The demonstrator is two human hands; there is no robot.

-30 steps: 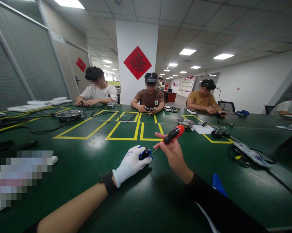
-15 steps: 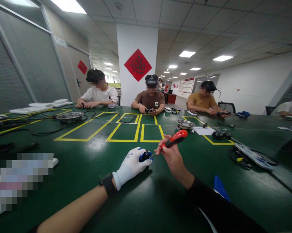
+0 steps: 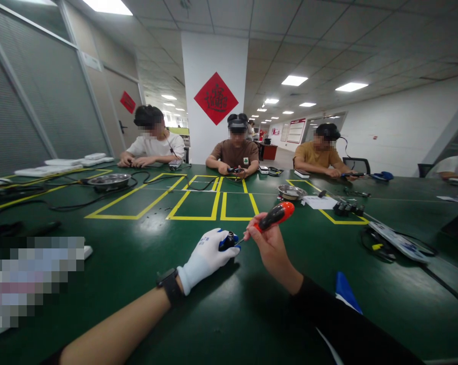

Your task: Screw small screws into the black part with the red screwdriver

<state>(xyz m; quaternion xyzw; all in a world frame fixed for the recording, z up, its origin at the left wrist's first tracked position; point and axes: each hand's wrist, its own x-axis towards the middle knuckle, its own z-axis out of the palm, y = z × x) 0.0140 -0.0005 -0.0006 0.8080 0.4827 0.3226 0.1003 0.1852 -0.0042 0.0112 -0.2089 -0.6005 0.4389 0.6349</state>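
Observation:
My left hand (image 3: 209, 252), in a white glove with blue fingertips, is closed around a small black part (image 3: 227, 242) with a shiny metal top. Its exact kind I cannot make out, as the fingers cover much of it. My bare right hand (image 3: 267, 243) grips a screwdriver (image 3: 276, 216) with a red and black handle. The handle tilts up to the right. Its thin shaft points down left and reaches the side of the black part; the tip is hidden at the glove.
Yellow tape rectangles (image 3: 192, 219) mark the green table (image 3: 145, 263). Metal bowls (image 3: 291, 192) (image 3: 109, 181), black parts (image 3: 348, 209), a power strip (image 3: 398, 242) and cables lie around. A blue and white glove (image 3: 346, 291) is by my right forearm. Three people sit opposite.
My right hand and the screwdriver have shifted very slightly, with the handle turned a little. The left hand still holds the black part in nearly the same place.

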